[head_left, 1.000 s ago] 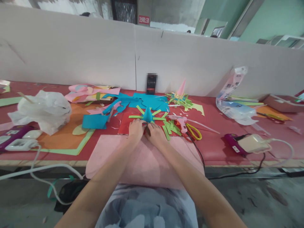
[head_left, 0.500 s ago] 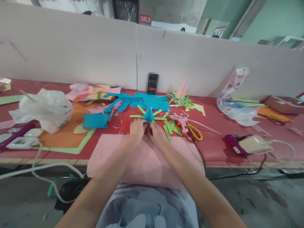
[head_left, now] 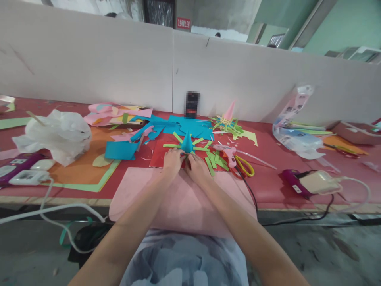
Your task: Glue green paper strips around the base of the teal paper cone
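Note:
A pointed blue paper cone stands upright on a red sheet, with light-green paper strips spreading out from its base like rays. My left hand and my right hand meet at the cone's near side. Their fingers are bent and pinch at its lower edge; the exact spot under the fingertips is hard to make out. Several loose green strips lie right of my right hand. Beside them are a pink glue gun and yellow-handled scissors.
A pink sheet lies under my forearms. Behind the cone are blue paper scraps and a pink cone with strips. A crumpled white bag sits left; power strips with cables lie at both sides. A white partition stands behind.
Both hands stay at the base of the blue cone, with hardly any finger movement. The whole view has shifted very slightly.

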